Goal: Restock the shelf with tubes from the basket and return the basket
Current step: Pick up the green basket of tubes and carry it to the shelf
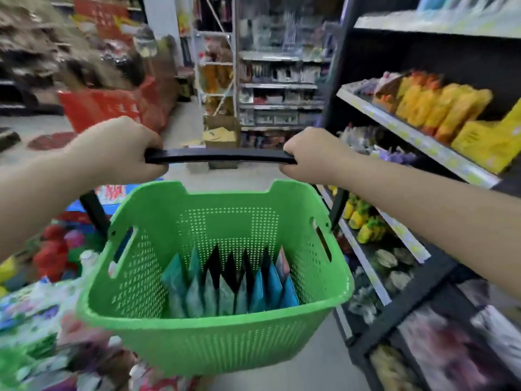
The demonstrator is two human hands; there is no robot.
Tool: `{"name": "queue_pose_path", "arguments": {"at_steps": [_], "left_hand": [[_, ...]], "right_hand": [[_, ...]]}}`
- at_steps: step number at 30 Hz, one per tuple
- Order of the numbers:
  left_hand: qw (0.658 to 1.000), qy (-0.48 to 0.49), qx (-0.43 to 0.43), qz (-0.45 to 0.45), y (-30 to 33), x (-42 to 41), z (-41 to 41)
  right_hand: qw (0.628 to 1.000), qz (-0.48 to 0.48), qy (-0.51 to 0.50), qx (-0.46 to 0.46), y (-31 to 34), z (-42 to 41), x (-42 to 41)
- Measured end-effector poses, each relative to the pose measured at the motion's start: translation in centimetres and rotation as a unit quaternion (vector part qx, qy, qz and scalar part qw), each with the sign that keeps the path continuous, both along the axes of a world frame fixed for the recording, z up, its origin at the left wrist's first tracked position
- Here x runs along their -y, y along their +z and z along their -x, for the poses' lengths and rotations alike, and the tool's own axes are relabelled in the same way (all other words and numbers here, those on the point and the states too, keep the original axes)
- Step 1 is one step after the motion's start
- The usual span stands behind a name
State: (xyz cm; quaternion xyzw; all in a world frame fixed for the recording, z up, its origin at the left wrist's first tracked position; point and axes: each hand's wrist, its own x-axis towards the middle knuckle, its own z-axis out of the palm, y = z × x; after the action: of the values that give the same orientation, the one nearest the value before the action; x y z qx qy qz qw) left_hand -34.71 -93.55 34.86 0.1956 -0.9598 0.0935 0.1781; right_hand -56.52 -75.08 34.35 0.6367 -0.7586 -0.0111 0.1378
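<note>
A green perforated plastic basket (pixel 214 345) hangs in front of me from its black handle (pixel 220 156). My left hand (pixel 121 149) grips the handle's left end and my right hand (pixel 313 158) grips its right end. Inside the basket stand several flat tubes (pixel 234 286) in teal, black and blue, packed side by side against the far half of the bottom. A dark shelf unit (pixel 417 142) rises on my right.
The right-hand shelves hold yellow and orange packets (pixel 439 108) and small yellow items (pixel 363 221). A red bin (pixel 107 108) stands ahead on the left, with colourful goods (pixel 42 320) piled low at my left. More racks (pixel 279 80) close the aisle ahead. The view is blurred.
</note>
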Motion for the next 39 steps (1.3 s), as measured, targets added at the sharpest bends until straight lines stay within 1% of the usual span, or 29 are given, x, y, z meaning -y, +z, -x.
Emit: {"name": "queue_pose_path", "arguments": {"at_steps": [5, 8, 11, 14, 19, 23, 26, 30, 32, 36, 39], "left_hand": [[0.997, -0.065, 0.028, -0.015, -1.9, 5.0, 12.6], [0.996, -0.076, 0.056, -0.005, -3.2, 7.5, 19.6], [0.995, -0.083, 0.048, -0.009, -4.7, 10.1, 26.2], [0.994, -0.096, 0.053, -0.013, -6.3, 12.7, 32.0], [0.980, -0.146, 0.129, -0.027, -9.7, 18.7, 41.8], [0.962, -0.204, 0.181, -0.021, -11.9, 22.9, 49.4], [0.944, -0.247, 0.217, -0.013, -13.3, 26.2, 56.0], [0.919, -0.301, 0.253, -0.015, -15.3, 29.4, 64.1], [0.906, -0.324, 0.274, -0.009, -16.2, 30.4, 67.9], [0.878, -0.363, 0.306, 0.056, -18.2, 30.9, 74.6], [0.858, -0.395, 0.323, 0.057, -20.7, 31.6, 79.0]], "right_hand": [[0.997, -0.007, -0.073, -0.003, -2.1, 9.9, 2.1], [0.996, -0.004, -0.091, 0.012, -3.6, 15.8, 3.8], [0.992, -0.008, -0.121, 0.034, -4.5, 21.3, 6.2], [0.987, -0.028, -0.151, 0.037, -5.9, 25.8, 8.4], [0.973, -0.064, -0.209, 0.079, -8.9, 33.4, 12.8], [0.950, -0.080, -0.279, 0.116, -11.6, 38.3, 15.5], [0.934, -0.080, -0.330, 0.113, -13.3, 41.5, 17.9], [0.906, -0.065, -0.389, 0.154, -16.2, 45.9, 20.2], [0.887, -0.065, -0.422, 0.177, -18.1, 48.2, 20.9], [0.851, -0.060, -0.470, 0.225, -21.3, 52.0, 21.8], [0.830, -0.064, -0.493, 0.252, -23.5, 53.8, 22.5]]}}
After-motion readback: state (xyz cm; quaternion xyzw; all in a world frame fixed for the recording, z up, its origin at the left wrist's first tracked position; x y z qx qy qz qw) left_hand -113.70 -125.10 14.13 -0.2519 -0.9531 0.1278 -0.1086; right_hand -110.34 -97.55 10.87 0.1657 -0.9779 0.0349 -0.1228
